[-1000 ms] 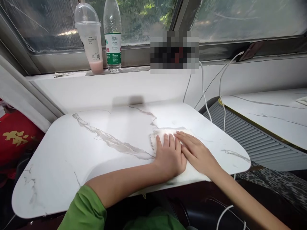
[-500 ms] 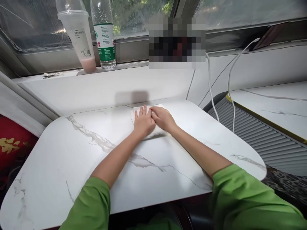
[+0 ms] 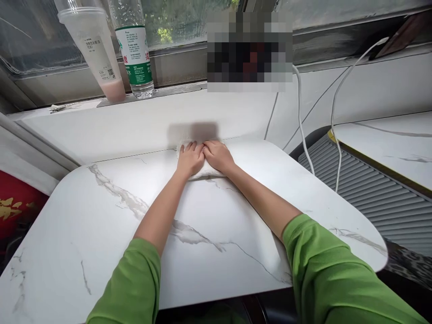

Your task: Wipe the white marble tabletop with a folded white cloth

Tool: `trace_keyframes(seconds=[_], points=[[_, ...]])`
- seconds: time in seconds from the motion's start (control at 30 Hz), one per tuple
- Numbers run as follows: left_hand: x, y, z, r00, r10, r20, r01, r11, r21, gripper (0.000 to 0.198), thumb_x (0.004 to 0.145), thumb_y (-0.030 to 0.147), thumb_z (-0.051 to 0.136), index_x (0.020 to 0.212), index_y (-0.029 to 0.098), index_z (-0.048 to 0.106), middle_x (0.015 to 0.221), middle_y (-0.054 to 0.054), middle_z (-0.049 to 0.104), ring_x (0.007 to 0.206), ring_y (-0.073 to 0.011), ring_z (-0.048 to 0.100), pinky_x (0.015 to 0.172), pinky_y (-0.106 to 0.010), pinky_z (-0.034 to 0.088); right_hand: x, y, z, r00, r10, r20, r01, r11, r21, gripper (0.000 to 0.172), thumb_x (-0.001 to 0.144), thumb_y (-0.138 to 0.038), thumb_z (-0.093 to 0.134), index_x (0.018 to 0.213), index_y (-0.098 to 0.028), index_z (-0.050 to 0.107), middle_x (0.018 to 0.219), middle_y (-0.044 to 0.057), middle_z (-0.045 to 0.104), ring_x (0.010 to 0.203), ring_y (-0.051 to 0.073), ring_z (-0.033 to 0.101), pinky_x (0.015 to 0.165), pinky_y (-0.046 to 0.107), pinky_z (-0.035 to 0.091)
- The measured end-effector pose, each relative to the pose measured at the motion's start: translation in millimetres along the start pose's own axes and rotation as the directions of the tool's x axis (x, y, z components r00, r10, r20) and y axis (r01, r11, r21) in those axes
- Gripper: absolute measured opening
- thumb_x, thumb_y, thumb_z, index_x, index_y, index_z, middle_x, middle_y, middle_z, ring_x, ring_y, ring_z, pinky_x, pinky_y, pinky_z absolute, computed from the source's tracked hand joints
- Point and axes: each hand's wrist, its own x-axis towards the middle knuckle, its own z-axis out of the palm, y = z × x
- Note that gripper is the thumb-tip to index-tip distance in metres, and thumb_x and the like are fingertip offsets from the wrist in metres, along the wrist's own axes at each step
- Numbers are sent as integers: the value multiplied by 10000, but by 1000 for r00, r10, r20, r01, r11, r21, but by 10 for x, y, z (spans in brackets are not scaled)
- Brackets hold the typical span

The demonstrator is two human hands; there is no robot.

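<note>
A white folded cloth (image 3: pixel 206 172) lies on the white marble-patterned table (image 3: pixel 111 243), close against the wall. My left hand (image 3: pixel 191 159) rests palm down on its left part, open, with the fingers stretched toward the wall. Beside it, touching its thumb side, my right hand (image 3: pixel 218 155) lies open over the right part of the cloth, its fingers close together and slightly bent. Both hands press on the cloth from above and cover much of it.
On the window ledge stand a plastic cup (image 3: pixel 92 49) with a pink remainder and a water bottle (image 3: pixel 135 58). White cables (image 3: pixel 303 130) hang at the right, near a ribbed grey panel (image 3: pixel 367 189). A second table (image 3: pixel 398 144) is at far right. A blurred patch hides part of the ledge.
Both hands and the cloth have slid toward the wall and somewhat left. The hands remain on the cloth. The camera view has shifted slightly.
</note>
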Motion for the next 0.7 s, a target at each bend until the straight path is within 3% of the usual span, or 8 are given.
trace_keyframes(seconds=[0.13,0.23,0.33,0.4,0.53,0.6,0.7], points=[[-166,39,-17,999,-31,-20,31,999,17,457,998,263,225,1413,200,405,1510,-76,363,1401,-216,288,1165,-461,163,-108,-58,-26,993,115,-20,-109,972,208,358,821,-198,399,1061,-174,663,1161,101,672,1117,271,559,1015,437,387],[-417,75,-67,999,-41,-8,41,999,26,455,1002,287,243,1419,190,398,1522,-86,341,1410,-216,276,1167,-453,163,-248,-162,-57,961,277,-13,-233,831,506,387,760,-186,403,1028,-204,682,1154,55,684,1108,236,582,997,413,427],[-805,86,-145,998,-63,-15,63,997,50,462,999,301,270,1425,168,389,1527,-115,322,1417,-240,263,1163,-472,164,-489,-387,-79,938,343,41,-276,675,684,392,746,-204,390,1005,-200,685,1203,64,660,1127,229,581,960,398,463],[-1119,66,-214,998,-67,-13,68,996,60,467,998,303,276,1427,155,385,1528,-129,316,1418,-253,258,1160,-487,168,-728,-607,-98,951,290,108,-279,651,706,381,736,-206,411,1000,-221,685,1255,55,635,1197,239,542,1013,437,419],[-1797,2,-386,1000,6,18,-7,998,60,462,994,286,289,1427,156,383,1529,-118,315,1421,-234,258,1165,-471,179,-1293,-1072,-226,962,66,265,-229,724,650,413,738,-200,476,1091,-287,671,1390,14,538,1393,240,326,1164,530,101],[-2114,-13,-471,1000,24,10,-25,998,65,466,989,283,303,1433,158,373,1528,-119,318,1421,-238,257,1163,-477,192,-1519,-1241,-345,927,-2,375,-258,722,642,452,764,-207,478,1172,-318,639,1462,-3,452,1438,235,218,1167,546,53],[-2481,-12,-572,1000,19,-4,-18,997,81,472,988,278,292,1440,160,363,1525,-122,320,1425,-248,246,1156,-494,215,-1702,-1387,-546,809,-78,582,-372,698,611,488,805,-231,453,1258,-358,585,1539,-19,311,1460,270,69,1122,624,156]])
